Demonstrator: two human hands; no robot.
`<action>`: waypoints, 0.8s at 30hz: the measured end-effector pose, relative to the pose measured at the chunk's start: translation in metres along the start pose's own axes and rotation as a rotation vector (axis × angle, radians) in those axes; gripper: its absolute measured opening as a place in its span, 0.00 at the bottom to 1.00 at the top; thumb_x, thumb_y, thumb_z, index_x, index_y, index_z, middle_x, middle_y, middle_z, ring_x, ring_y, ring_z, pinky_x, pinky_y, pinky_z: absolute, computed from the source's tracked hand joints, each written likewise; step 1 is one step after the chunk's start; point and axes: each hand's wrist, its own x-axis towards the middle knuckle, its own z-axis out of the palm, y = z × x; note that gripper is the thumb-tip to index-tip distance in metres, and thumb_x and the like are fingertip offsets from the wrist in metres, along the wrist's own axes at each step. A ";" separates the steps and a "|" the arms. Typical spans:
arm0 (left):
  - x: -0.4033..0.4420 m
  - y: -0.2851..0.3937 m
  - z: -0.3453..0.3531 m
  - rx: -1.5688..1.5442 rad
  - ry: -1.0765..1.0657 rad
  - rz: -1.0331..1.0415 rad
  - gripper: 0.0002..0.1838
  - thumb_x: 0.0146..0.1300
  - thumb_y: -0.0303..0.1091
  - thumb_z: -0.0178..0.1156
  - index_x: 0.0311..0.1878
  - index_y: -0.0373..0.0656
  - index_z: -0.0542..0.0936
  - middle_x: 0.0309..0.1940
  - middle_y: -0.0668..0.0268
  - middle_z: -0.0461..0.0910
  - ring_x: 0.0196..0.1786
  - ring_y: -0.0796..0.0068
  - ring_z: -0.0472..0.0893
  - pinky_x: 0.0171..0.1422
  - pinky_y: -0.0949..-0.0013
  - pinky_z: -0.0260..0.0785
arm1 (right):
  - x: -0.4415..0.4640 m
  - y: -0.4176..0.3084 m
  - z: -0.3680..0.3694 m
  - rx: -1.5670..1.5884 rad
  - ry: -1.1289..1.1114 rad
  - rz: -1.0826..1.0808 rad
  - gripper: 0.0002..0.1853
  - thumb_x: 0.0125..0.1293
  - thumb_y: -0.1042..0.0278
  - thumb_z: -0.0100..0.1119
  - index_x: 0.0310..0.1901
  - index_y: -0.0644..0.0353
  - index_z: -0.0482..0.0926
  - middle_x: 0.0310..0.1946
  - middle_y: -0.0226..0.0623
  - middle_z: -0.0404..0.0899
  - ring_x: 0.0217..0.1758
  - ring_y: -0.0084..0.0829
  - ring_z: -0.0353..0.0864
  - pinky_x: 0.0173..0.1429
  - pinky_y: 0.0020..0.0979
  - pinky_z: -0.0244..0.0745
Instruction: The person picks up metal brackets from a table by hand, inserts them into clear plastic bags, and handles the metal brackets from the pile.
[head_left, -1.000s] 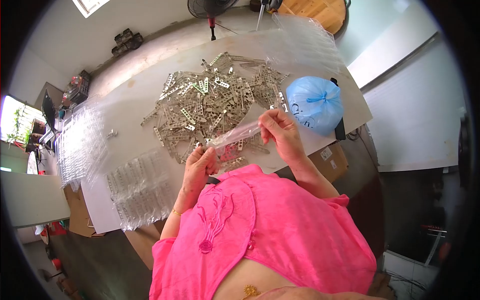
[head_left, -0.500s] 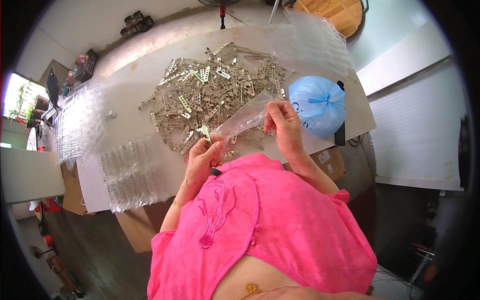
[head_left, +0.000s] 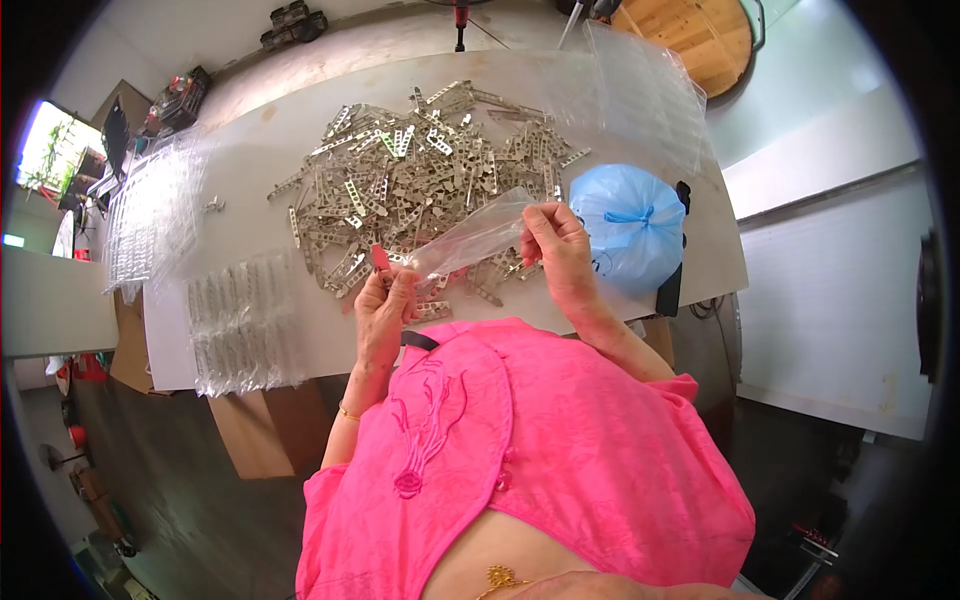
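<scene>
My left hand (head_left: 385,308) is closed on a small metal plate (head_left: 380,258), whose end sticks up past the fingers and reflects pink. A long clear plastic bag (head_left: 465,242) stretches between my hands, one end at my left fingers. The other end is pinched by my right hand (head_left: 560,255), near the blue bag. Whether the plate's lower part is inside the clear bag is hidden by my fingers. Beyond my hands lies a big heap of perforated metal plates (head_left: 400,180) on the table.
A knotted blue plastic bag (head_left: 630,235) stands on the table (head_left: 245,130) at the right. Packed clear bags (head_left: 245,330) lie at the front left. Clear plastic sheets (head_left: 150,220) are at the far left, with more clear plastic (head_left: 645,95) at the back right.
My left hand has turned a little, and the plate in it now shows pink instead of pale green. The clear bag stays stretched between both hands. The whole view has shifted slightly.
</scene>
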 end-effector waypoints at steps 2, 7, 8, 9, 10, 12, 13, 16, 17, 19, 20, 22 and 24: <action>-0.003 0.002 0.002 0.052 0.091 0.018 0.10 0.74 0.37 0.56 0.42 0.39 0.78 0.20 0.76 0.69 0.20 0.89 0.63 0.27 0.79 0.62 | 0.001 -0.001 0.000 0.006 -0.026 0.000 0.08 0.72 0.62 0.59 0.39 0.56 0.76 0.27 0.27 0.77 0.24 0.17 0.74 0.26 0.21 0.71; -0.008 0.009 -0.007 -0.094 -0.005 0.010 0.10 0.75 0.36 0.55 0.42 0.39 0.78 0.22 0.74 0.72 0.19 0.89 0.63 0.27 0.79 0.63 | 0.002 0.002 0.008 0.050 -0.096 0.019 0.08 0.72 0.62 0.59 0.40 0.57 0.74 0.27 0.27 0.77 0.23 0.16 0.74 0.24 0.20 0.70; -0.009 0.010 -0.007 -0.135 -0.035 -0.005 0.09 0.75 0.36 0.55 0.43 0.39 0.77 0.24 0.72 0.74 0.19 0.89 0.63 0.27 0.79 0.64 | 0.001 0.002 0.010 0.066 -0.106 0.024 0.08 0.72 0.62 0.59 0.40 0.57 0.74 0.28 0.27 0.77 0.23 0.16 0.75 0.25 0.20 0.70; -0.009 0.008 -0.005 -0.156 0.012 -0.025 0.10 0.75 0.34 0.55 0.49 0.36 0.76 0.29 0.68 0.79 0.18 0.89 0.63 0.27 0.79 0.64 | 0.001 0.001 0.011 0.080 -0.112 0.028 0.08 0.72 0.62 0.59 0.40 0.57 0.74 0.28 0.28 0.77 0.23 0.16 0.75 0.25 0.21 0.70; -0.011 0.009 -0.008 -0.155 0.013 -0.023 0.10 0.75 0.34 0.55 0.49 0.36 0.76 0.29 0.68 0.79 0.18 0.89 0.63 0.27 0.79 0.64 | 0.001 0.002 0.012 0.081 -0.115 0.027 0.08 0.72 0.62 0.59 0.40 0.57 0.74 0.28 0.28 0.77 0.23 0.16 0.75 0.25 0.21 0.70; -0.012 0.011 -0.013 -0.152 -0.035 -0.054 0.14 0.75 0.30 0.52 0.58 0.35 0.74 0.36 0.63 0.82 0.17 0.87 0.64 0.25 0.77 0.63 | 0.000 0.004 0.015 0.082 -0.130 0.011 0.09 0.72 0.62 0.59 0.42 0.58 0.73 0.28 0.28 0.77 0.24 0.17 0.75 0.26 0.21 0.71; -0.011 0.012 -0.017 -0.152 -0.035 -0.052 0.14 0.75 0.30 0.52 0.58 0.35 0.74 0.36 0.63 0.82 0.17 0.87 0.64 0.25 0.77 0.63 | -0.001 0.004 0.017 0.083 -0.131 0.010 0.09 0.72 0.62 0.59 0.42 0.58 0.73 0.28 0.28 0.77 0.24 0.17 0.75 0.26 0.21 0.71; -0.010 0.016 -0.026 -0.163 -0.028 -0.031 0.16 0.73 0.32 0.55 0.59 0.32 0.74 0.34 0.65 0.83 0.18 0.90 0.64 0.26 0.79 0.63 | -0.009 -0.001 0.029 0.146 -0.151 0.057 0.08 0.73 0.63 0.57 0.44 0.58 0.74 0.31 0.28 0.78 0.28 0.18 0.76 0.31 0.22 0.73; -0.009 0.018 -0.029 -0.157 -0.031 -0.037 0.17 0.73 0.31 0.56 0.59 0.32 0.73 0.35 0.64 0.83 0.18 0.89 0.64 0.26 0.79 0.63 | -0.014 -0.005 0.037 0.173 -0.181 0.110 0.09 0.72 0.63 0.58 0.47 0.58 0.74 0.32 0.29 0.79 0.29 0.19 0.77 0.33 0.22 0.74; -0.007 0.021 -0.035 -0.153 -0.034 -0.044 0.17 0.72 0.31 0.56 0.60 0.32 0.73 0.35 0.64 0.84 0.18 0.89 0.64 0.26 0.79 0.63 | -0.022 -0.005 0.049 0.198 -0.210 0.163 0.11 0.72 0.63 0.59 0.49 0.59 0.74 0.34 0.29 0.80 0.31 0.19 0.78 0.35 0.23 0.75; -0.006 0.022 -0.037 -0.132 -0.041 -0.061 0.18 0.72 0.32 0.57 0.61 0.32 0.73 0.36 0.64 0.84 0.18 0.89 0.64 0.26 0.79 0.63 | -0.025 -0.001 0.054 0.170 -0.254 0.220 0.12 0.72 0.63 0.59 0.50 0.59 0.75 0.36 0.30 0.80 0.33 0.20 0.79 0.37 0.24 0.76; -0.006 0.025 -0.043 -0.113 -0.048 -0.080 0.19 0.72 0.32 0.58 0.62 0.33 0.72 0.37 0.64 0.84 0.18 0.89 0.64 0.26 0.79 0.63 | -0.029 0.007 0.062 0.140 -0.298 0.280 0.13 0.71 0.63 0.60 0.52 0.59 0.75 0.37 0.30 0.81 0.34 0.20 0.80 0.39 0.24 0.76; -0.006 0.028 -0.052 -0.110 -0.116 -0.105 0.21 0.72 0.33 0.58 0.63 0.34 0.72 0.39 0.65 0.85 0.18 0.89 0.64 0.26 0.79 0.64 | -0.032 0.019 0.071 0.175 -0.312 0.327 0.10 0.71 0.64 0.60 0.48 0.59 0.78 0.36 0.30 0.81 0.34 0.19 0.80 0.37 0.24 0.76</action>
